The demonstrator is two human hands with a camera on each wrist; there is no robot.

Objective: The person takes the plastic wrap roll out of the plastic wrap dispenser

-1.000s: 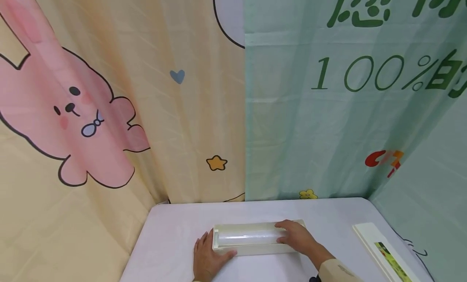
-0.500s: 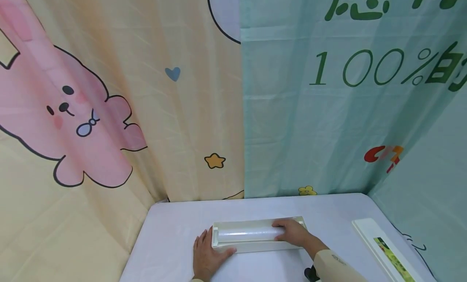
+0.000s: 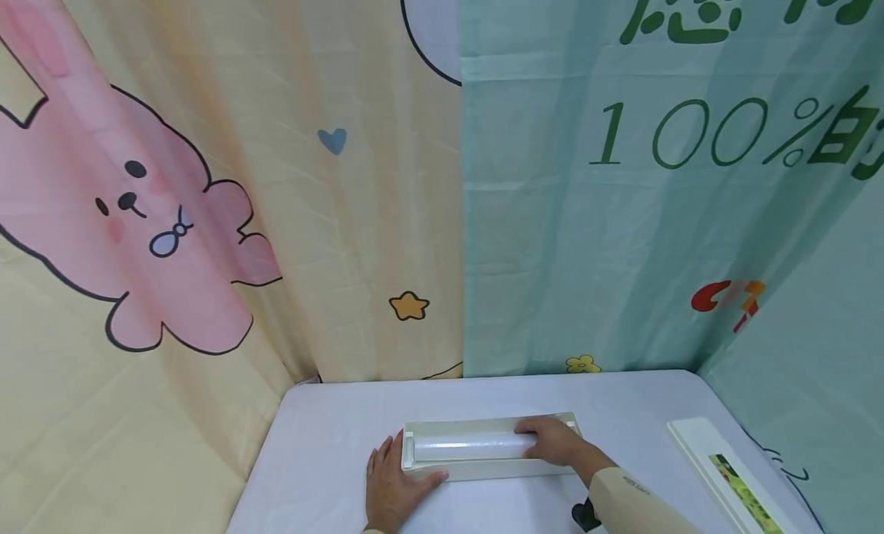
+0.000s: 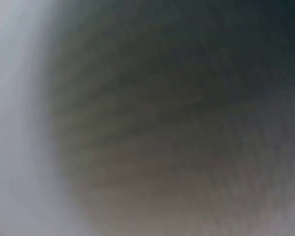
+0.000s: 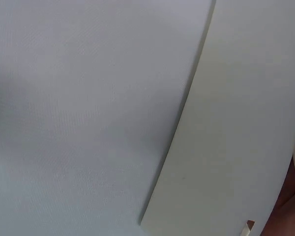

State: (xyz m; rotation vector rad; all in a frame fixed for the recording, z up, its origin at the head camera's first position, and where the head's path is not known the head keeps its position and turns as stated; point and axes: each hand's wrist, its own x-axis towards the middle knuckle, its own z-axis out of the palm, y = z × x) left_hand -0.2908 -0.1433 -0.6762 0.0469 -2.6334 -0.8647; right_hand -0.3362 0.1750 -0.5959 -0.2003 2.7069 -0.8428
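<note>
Curtains (image 3: 373, 212) are hung behind a table (image 3: 314, 434), where a box (image 3: 483, 470) is set left of a lid (image 3: 730, 480) and braced by the spread left hand (image 3: 397, 484), while the roll (image 3: 473, 445) inside is pinched by the right hand (image 3: 555, 442), barely shifted, so handling is judged unfinished.

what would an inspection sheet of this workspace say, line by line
Surface: white table, smooth covering.
Job's things: open off-white box holding a shiny pale roll.
Clutter: white panel with a printed label at far right; partly hidden dark object by the right sleeve, unidentified.
Hands: left hand rests against the box's left end, thumb in front; right hand curls over the roll's right part.
Cables: nothing seen.
Surroundings: beige curtain left, green curtain right, both printed.
</note>
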